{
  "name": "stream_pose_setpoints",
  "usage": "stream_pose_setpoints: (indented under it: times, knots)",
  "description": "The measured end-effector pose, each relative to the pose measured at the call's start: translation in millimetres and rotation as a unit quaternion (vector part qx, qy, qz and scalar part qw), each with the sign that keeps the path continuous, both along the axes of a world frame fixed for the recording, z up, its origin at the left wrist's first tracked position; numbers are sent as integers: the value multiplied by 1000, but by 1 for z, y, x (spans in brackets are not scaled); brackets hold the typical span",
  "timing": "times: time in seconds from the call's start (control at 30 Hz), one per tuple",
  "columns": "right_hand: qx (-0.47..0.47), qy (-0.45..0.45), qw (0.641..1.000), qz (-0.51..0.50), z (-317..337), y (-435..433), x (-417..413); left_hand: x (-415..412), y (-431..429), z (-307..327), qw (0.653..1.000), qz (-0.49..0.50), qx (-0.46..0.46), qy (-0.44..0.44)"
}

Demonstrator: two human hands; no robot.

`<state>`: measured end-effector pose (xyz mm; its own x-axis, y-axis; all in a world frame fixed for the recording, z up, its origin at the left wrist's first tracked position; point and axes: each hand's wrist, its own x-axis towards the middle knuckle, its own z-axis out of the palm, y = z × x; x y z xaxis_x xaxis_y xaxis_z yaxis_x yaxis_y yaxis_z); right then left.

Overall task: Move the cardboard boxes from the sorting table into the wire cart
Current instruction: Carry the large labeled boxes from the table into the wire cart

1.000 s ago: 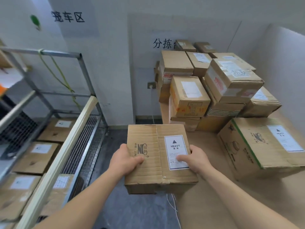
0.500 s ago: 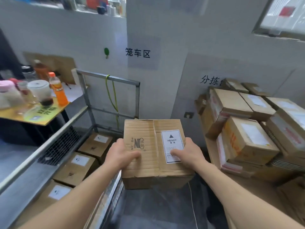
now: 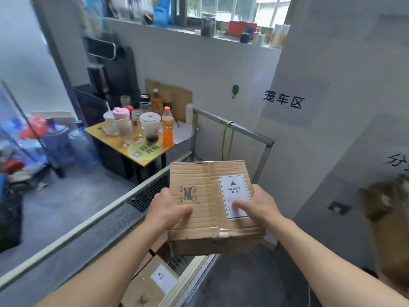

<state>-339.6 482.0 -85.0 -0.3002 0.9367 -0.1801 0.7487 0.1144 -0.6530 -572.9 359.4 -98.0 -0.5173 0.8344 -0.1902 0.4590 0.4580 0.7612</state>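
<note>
The wire cart [image 3: 243, 132] stands at the left with another box [image 3: 146, 289] lying inside it. The cardboard box [image 3: 199, 196] is held in the air above the cart's near rail, not yet lowered. It looks stiff and dry, creased but square, and its label [image 3: 235, 196] reads HEAVY, so I judge it wants support from beneath on both sides. The left hand [image 3: 166, 210] and right hand [image 3: 260, 207] clasp its opposite sides, thumbs on top. It is plain brown, with a taped seam and a printed logo
</note>
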Motion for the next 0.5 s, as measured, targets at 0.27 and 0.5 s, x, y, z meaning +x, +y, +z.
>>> stream_pose_setpoints:
  times: [0.27, 0.5]
  knots:
    - [-43, -4, 992, 117, -37, 101, -85, -35, 40, -24, 990, 135, -26, -32]
    - [-51, -41, 975, 211, -56, 154, -141, -49, 58, -46, 972, 224, -49, -59]
